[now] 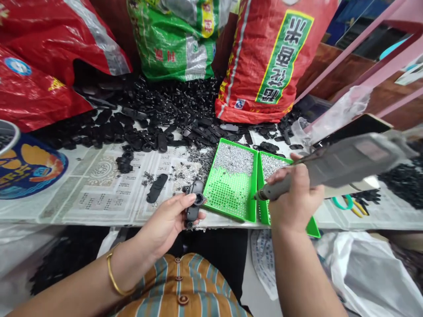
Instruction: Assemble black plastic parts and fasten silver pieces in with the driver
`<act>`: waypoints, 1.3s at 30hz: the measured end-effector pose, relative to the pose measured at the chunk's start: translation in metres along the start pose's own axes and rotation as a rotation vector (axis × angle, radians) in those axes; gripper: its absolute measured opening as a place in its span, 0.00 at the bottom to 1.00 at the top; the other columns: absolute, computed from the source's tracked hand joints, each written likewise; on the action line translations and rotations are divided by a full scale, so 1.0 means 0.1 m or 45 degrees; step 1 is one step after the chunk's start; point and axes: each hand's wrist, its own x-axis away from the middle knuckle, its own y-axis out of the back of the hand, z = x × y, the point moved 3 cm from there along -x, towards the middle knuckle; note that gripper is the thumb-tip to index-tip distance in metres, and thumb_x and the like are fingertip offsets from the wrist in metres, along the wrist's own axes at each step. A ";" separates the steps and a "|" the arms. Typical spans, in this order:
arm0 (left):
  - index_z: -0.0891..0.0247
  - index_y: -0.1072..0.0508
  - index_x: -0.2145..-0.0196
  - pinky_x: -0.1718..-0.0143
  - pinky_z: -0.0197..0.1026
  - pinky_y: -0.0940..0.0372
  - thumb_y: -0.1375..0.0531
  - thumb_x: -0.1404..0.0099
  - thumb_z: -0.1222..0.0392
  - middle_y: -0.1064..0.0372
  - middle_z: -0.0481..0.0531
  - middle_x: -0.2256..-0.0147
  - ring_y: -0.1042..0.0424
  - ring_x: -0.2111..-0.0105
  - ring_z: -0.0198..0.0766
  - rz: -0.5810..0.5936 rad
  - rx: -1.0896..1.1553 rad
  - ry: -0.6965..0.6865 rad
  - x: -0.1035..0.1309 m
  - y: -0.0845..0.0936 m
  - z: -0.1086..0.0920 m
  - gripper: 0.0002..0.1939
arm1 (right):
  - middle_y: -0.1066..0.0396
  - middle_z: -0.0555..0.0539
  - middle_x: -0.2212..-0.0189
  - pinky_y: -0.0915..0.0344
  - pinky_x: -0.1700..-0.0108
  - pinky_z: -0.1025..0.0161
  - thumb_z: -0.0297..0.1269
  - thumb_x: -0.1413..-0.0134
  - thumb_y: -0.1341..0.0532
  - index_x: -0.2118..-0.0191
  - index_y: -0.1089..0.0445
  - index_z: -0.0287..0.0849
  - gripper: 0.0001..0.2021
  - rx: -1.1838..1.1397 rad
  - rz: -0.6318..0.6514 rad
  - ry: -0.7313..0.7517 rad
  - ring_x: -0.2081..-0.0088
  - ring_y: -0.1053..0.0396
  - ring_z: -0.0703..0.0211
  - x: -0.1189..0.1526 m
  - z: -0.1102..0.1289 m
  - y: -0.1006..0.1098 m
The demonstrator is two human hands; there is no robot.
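Observation:
My left hand point(173, 213) grips a black plastic part point(194, 200) with a round ring, at the table's front edge. My right hand point(294, 193) is wrapped round a grey power screwdriver point(343, 160), whose tip points left over the divide between two green trays. Small silver screws lie at the back of the left green tray point(228, 191), with its holed front part showing. The second green tray point(264, 213), holding more screws, is partly hidden behind my right hand and the tool. A flat black piece point(157, 188) rests left of my left hand.
Black parts point(158, 105) are heaped across the back, below a green sack point(175, 48) and a red sack point(261, 57). A blue tub point(33, 167) stands at left. Yellow-handled pliers point(360, 208) and a teal ring point(342, 202) lie at right.

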 end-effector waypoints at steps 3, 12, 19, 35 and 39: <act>0.66 0.30 0.65 0.70 0.38 0.34 0.39 0.45 0.54 0.29 0.55 0.63 0.27 0.69 0.38 -0.003 -0.001 0.034 -0.04 -0.02 0.05 0.13 | 0.41 0.55 0.86 0.41 0.80 0.65 0.46 0.48 0.48 0.67 0.35 0.39 0.15 -0.106 -0.009 0.021 0.84 0.41 0.65 0.15 -0.07 -0.03; 0.66 0.30 0.65 0.72 0.37 0.35 0.38 0.45 0.53 0.29 0.55 0.64 0.28 0.69 0.39 -0.011 0.032 0.053 -0.08 0.00 0.08 0.14 | 0.41 0.56 0.89 0.42 0.83 0.66 0.51 0.53 0.46 0.71 0.34 0.39 0.18 -0.302 -0.002 -0.019 0.87 0.42 0.66 0.16 -0.34 -0.09; 0.65 0.31 0.66 0.72 0.36 0.35 0.38 0.46 0.53 0.29 0.53 0.67 0.27 0.70 0.38 -0.014 0.021 0.053 -0.07 -0.01 0.07 0.13 | 0.41 0.56 0.90 0.43 0.84 0.67 0.50 0.53 0.46 0.71 0.35 0.38 0.17 -0.315 0.019 -0.050 0.87 0.43 0.66 0.19 -0.42 -0.10; 0.65 0.35 0.71 0.70 0.36 0.37 0.37 0.46 0.56 0.36 0.46 0.72 0.28 0.72 0.34 0.054 0.129 0.078 -0.07 -0.03 0.05 0.12 | 0.38 0.54 0.88 0.43 0.82 0.64 0.58 0.55 0.46 0.70 0.30 0.43 0.22 -0.739 0.482 -0.228 0.86 0.41 0.64 0.26 0.37 -0.43; 0.65 0.36 0.72 0.72 0.35 0.38 0.37 0.46 0.57 0.37 0.45 0.74 0.29 0.74 0.34 0.038 0.138 0.080 -0.07 -0.03 0.05 0.12 | 0.39 0.54 0.88 0.44 0.84 0.64 0.59 0.54 0.47 0.71 0.31 0.43 0.22 -0.764 0.521 -0.229 0.87 0.42 0.63 0.37 0.36 -0.62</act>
